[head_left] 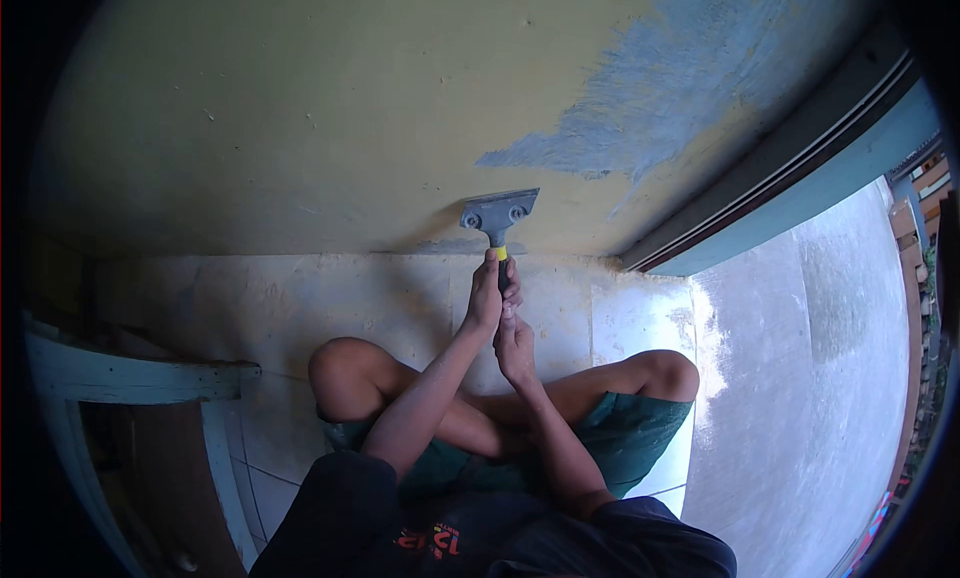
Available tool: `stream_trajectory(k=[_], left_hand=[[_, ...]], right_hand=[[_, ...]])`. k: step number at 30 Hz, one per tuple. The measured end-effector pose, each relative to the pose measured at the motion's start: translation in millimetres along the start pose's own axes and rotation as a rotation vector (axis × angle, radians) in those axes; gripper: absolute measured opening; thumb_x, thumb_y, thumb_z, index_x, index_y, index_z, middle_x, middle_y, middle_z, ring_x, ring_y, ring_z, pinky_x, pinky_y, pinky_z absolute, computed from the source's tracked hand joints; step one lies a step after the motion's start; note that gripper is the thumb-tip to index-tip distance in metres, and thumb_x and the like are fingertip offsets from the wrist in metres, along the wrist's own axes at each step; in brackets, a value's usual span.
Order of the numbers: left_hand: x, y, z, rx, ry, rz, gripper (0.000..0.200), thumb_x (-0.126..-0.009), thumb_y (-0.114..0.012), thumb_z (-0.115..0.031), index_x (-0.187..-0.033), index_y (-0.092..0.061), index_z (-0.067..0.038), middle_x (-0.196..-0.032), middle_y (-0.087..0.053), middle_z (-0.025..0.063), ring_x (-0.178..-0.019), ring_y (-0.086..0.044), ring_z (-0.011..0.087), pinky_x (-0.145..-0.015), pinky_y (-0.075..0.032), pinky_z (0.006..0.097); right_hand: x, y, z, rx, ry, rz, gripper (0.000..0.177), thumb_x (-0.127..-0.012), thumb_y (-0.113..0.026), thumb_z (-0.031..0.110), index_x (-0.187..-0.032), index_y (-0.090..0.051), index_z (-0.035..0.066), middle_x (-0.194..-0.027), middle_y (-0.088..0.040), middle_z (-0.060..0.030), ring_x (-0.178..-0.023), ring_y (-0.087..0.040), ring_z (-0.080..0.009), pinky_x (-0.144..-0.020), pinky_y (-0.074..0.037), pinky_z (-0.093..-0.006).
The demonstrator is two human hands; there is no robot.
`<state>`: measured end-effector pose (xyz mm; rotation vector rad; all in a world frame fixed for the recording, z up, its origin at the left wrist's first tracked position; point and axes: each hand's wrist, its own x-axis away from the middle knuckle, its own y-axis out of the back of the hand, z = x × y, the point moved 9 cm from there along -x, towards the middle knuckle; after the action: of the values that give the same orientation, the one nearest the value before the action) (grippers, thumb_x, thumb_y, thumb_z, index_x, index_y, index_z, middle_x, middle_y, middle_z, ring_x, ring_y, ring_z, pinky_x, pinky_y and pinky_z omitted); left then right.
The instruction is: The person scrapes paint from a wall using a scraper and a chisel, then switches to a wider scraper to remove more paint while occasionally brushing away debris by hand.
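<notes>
left hand (487,298), right hand (516,346) around 1 scraper (498,216)

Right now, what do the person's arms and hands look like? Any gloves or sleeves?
No gloves: the left hand and right hand are bare, with no watch visible. The arms are bare up to short black sleeves of a T-shirt with a red-orange print.
</notes>
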<state>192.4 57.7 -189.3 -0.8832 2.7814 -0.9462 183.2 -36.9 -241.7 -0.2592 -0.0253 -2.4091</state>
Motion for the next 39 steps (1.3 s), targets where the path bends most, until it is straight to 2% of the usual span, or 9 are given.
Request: stream_trajectory(k=[5, 13, 14, 25, 28, 33, 35, 38, 39], left_hand=[[-2, -14, -30, -0.02, -0.057, 0.022, 0.053, -0.099, -0.03, -0.06, -0.081, -0.038, -0.01, -0.055, -0.032, -0.0015, -0.04, -0.028, 0.0084, -0.041, -0.028, 0.0236], [1, -2, -12, -0.057, 0.004, -0.059, 0.052, -0.099, -0.03, -0.059, -0.08, -0.038, -0.011, -0.054, -0.032, -0.002, -0.04, -0.029, 0.0076, -0.04, -0.029, 0.0227], [1, -8, -18, -0.054, 0.003, -0.025, 0.053, -0.099, -0.03, -0.059, -0.08, -0.038, -0.011, -0.054, -0.032, -0.0021, -0.04, -0.029, 0.0076, -0.04, -0.029, 0.0229], [3, -5, -14, -0.061, 0.016, -0.032, 0.054, -0.098, -0.031, -0.061, -0.079, -0.038, -0.011, -0.054, -0.031, -0.0021, -0.04, -0.028, 0.0081, -0.039, -0.028, 0.0238], [2, -6, -9, -0.035, 0.013, -0.054, 0.055, -0.097, -0.032, -0.062, -0.08, -0.038, -0.011, -0.054, -0.031, -0.0022, -0.04, -0.028, 0.008, -0.039, -0.027, 0.0237], [2, -5, -14, -0.032, 0.034, -0.071, 0.053, -0.098, -0.032, -0.06, -0.08, -0.038, -0.011, -0.054, -0.03, -0.0023, -0.041, -0.028, 0.0079, -0.041, -0.027, 0.0233], [7, -17, -28, -0.009, 0.023, -0.031, 0.051, -0.098, -0.034, -0.058, -0.081, -0.039, -0.01, -0.054, -0.032, -0.0019, -0.042, -0.029, 0.008, -0.042, -0.028, 0.0231], [18, -42, -42, 0.175, -0.001, 0.221, 0.045, -0.098, -0.044, -0.051, -0.086, -0.044, -0.007, -0.058, -0.04, 0.0001, -0.049, -0.039, 0.0092, -0.05, -0.035, 0.0237], [24, -47, -47, 0.169, -0.01, 0.238, 0.045, -0.098, -0.044, -0.051, -0.086, -0.044, -0.007, -0.058, -0.04, 0.0001, -0.049, -0.039, 0.0092, -0.05, -0.035, 0.0237]], right_hand=[[-5, -6, 17, -0.046, -0.01, 0.037, 0.055, -0.101, -0.039, 0.048, -0.071, -0.049, 0.003, -0.059, -0.044, 0.0013, -0.055, -0.041, -0.0077, -0.049, -0.035, -0.0272], [5, -7, 13, 0.011, -0.017, 0.01, 0.054, -0.102, -0.031, 0.049, -0.072, -0.045, 0.007, -0.053, -0.041, 0.0036, -0.048, -0.039, -0.0051, -0.044, -0.033, -0.0248], [5, -7, 4, -0.033, -0.075, 0.033, 0.055, -0.101, -0.038, 0.05, -0.072, -0.048, 0.004, -0.058, -0.044, 0.002, -0.054, -0.04, -0.0072, -0.05, -0.036, -0.0267], [12, -6, 5, -0.011, -0.099, 0.009, 0.057, -0.101, -0.037, 0.051, -0.071, -0.048, 0.003, -0.056, -0.043, 0.0015, -0.053, -0.041, -0.0076, -0.05, -0.037, -0.0272], [7, -3, 15, 0.053, 0.057, -0.035, 0.054, -0.102, -0.031, 0.049, -0.071, -0.045, 0.008, -0.053, -0.04, 0.0048, -0.046, -0.035, -0.0055, -0.042, -0.03, -0.0248], [5, -8, 11, 0.018, -0.008, 0.0, 0.053, -0.102, -0.031, 0.049, -0.072, -0.046, 0.008, -0.053, -0.04, 0.0049, -0.045, -0.036, -0.0046, -0.042, -0.03, -0.0238], [8, -6, 19, -0.006, -0.016, 0.028, 0.052, -0.103, -0.029, 0.05, -0.078, -0.047, 0.008, -0.051, -0.04, 0.0052, -0.045, -0.036, -0.0041, -0.041, -0.029, -0.0233], [18, -7, 38, -0.121, 0.026, 0.127, 0.042, -0.103, -0.037, 0.043, -0.089, -0.048, 0.004, -0.057, -0.044, 0.0024, -0.047, -0.038, -0.0061, -0.042, -0.032, -0.0245], [29, -1, 50, 0.004, 0.191, 0.015, 0.036, -0.102, -0.042, 0.037, -0.094, -0.048, 0.003, -0.061, -0.046, 0.0006, -0.048, -0.04, -0.0074, -0.043, -0.034, -0.0256]])
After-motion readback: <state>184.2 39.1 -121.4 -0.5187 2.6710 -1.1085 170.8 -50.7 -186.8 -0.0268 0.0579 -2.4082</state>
